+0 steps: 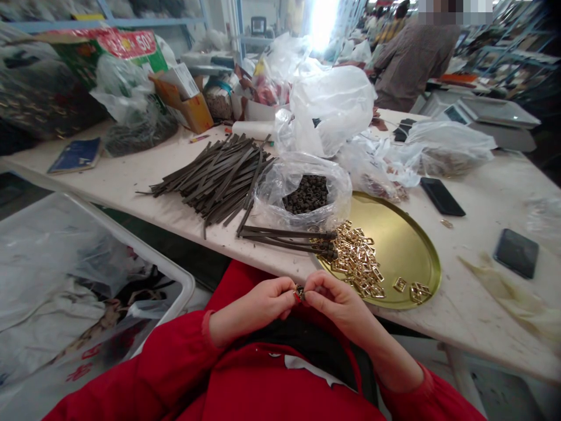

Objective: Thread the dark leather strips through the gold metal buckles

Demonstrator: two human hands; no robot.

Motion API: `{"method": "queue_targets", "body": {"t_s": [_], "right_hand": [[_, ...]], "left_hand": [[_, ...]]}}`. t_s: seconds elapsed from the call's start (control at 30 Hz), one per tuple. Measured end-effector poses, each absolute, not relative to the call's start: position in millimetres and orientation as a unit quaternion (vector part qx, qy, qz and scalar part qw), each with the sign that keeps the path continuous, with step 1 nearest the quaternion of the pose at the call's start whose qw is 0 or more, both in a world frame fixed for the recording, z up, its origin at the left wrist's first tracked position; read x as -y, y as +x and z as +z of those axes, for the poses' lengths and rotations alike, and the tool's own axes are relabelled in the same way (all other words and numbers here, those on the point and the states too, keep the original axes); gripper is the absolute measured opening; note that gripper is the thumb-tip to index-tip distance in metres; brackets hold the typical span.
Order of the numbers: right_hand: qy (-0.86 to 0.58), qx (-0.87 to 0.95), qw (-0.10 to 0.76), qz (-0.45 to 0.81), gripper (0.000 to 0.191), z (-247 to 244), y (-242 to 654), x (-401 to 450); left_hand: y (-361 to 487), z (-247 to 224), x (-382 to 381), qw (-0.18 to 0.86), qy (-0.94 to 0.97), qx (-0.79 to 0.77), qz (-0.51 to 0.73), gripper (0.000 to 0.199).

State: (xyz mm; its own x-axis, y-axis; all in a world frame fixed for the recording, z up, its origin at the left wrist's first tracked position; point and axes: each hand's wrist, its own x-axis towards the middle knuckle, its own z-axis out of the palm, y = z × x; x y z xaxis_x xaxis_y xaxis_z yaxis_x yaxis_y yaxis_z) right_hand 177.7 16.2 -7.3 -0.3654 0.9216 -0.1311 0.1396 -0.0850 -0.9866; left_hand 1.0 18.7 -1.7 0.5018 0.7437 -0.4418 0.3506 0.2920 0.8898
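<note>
My left hand [277, 298] and my right hand [326, 295] meet just off the table's front edge, both closed in a pinch. Between their fingertips is a small gold buckle with a dark piece [300, 292]; its details are too small to tell. Beyond them, gold buckles [357, 257] are heaped on the left part of a round gold tray [401, 234]. Several dark straps [284, 238] lie with their ends at the tray's left rim. An open clear bag of small dark loops [307, 194] stands behind, and a pile of dark strips [219, 178] spreads to its left.
On the table [464, 304] lie a black phone [442, 196] and another dark device [516, 252] at right. Plastic bags [333, 105] and a scale [495, 114] stand farther back. A white bin [186, 280] is at lower left. A person [414, 58] is at the back right.
</note>
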Motion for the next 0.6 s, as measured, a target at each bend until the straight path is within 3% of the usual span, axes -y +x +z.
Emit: {"method": "queue_targets", "body": {"t_s": [0.2,0.33,0.6], "right_hand": [[-0.493,0.629,0.349,0.489,0.003,-21.0,175.2,-11.5],[-0.521,0.644,0.359,0.431,0.008,-24.3,173.3,-6.2],[-0.474,0.733,0.408,0.266,0.008,-15.9,170.6,6.7]], "left_hand": [[5.4,-6.7,-15.2,0.586,0.626,-0.491,0.155,0.022],[6.2,-4.9,-12.7,0.55,0.665,-0.483,0.146,0.019],[3.0,9.8,-11.2,0.567,0.668,-0.466,0.121,0.015]]}}
